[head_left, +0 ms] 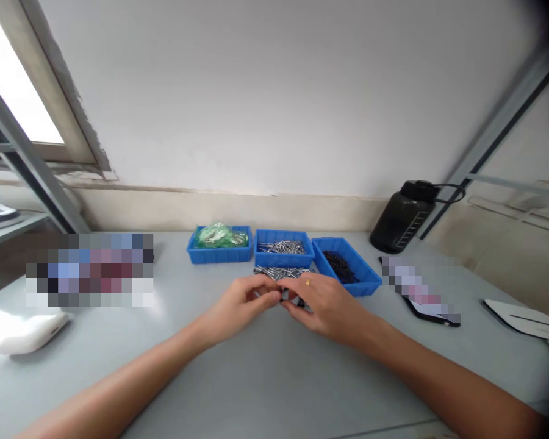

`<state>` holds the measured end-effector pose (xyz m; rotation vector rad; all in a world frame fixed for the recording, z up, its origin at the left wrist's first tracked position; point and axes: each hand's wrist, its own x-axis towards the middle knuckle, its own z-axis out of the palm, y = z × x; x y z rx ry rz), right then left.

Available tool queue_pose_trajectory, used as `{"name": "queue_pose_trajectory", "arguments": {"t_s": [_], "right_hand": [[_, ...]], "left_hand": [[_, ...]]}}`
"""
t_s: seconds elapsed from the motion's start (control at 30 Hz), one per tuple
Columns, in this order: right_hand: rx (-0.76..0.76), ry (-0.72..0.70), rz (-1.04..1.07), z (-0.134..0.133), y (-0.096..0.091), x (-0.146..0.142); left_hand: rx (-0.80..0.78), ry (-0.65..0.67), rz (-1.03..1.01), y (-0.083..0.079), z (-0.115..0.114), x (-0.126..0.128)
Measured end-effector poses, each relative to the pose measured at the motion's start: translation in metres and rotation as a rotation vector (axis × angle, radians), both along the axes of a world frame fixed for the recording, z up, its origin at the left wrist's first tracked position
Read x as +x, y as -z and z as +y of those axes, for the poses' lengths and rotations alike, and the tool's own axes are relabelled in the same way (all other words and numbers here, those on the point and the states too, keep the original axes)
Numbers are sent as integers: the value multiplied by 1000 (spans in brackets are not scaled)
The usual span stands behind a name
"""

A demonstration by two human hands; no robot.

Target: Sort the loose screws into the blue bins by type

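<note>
My left hand point(242, 305) and my right hand point(327, 305) meet over the middle of the table, fingertips almost touching. Between them is a small dark part point(282, 294), mostly covered by the fingers; its kind cannot be made out. Both hands are closed in a pinch at it. A ring sits on a finger of my right hand. Just beyond the fingers lies a heap of silvery metal pins point(286, 272), partly hidden by the hands. Behind it, a blue bin point(283, 259) holds more metal pins point(286, 247).
A left blue bin point(219, 255) holds a green plastic bag point(222, 235). The right blue bin point(368, 285) contains black pieces point(341, 266). A dark water bottle point(400, 219), a phone point(432, 314) and a white object point(521, 318) are rightward; a white case point(27, 332) lies left.
</note>
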<state>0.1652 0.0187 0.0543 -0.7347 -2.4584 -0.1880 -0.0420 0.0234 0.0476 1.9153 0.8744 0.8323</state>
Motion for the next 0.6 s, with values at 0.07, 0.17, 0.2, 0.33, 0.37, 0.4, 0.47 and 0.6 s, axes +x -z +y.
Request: {"name": "queue_pose_trajectory", "arguments": {"t_s": [0.07, 0.17, 0.2, 0.33, 0.37, 0.4, 0.47, 0.6], "right_hand": [[-10, 17, 13, 1, 2, 1], [-23, 40, 11, 1, 4, 3], [-32, 45, 12, 1, 4, 3], [-59, 29, 50, 1, -1, 4], [-52, 27, 58, 1, -2, 4], [-37, 29, 64, 1, -4, 4], [-8, 35, 70, 1, -6, 4], [8, 38, 77, 0, -8, 4]], "left_hand": [[26, 38, 47, 0, 0, 0], [21, 65, 82, 1, -1, -1], [11, 63, 79, 2, -1, -1], [-51, 27, 44, 5, 2, -2], [-66, 17, 37, 5, 3, -2], [-74, 11, 31, 6, 3, -3], [-73, -5, 19, 5, 4, -3], [-66, -29, -18, 3, 4, -3]]}}
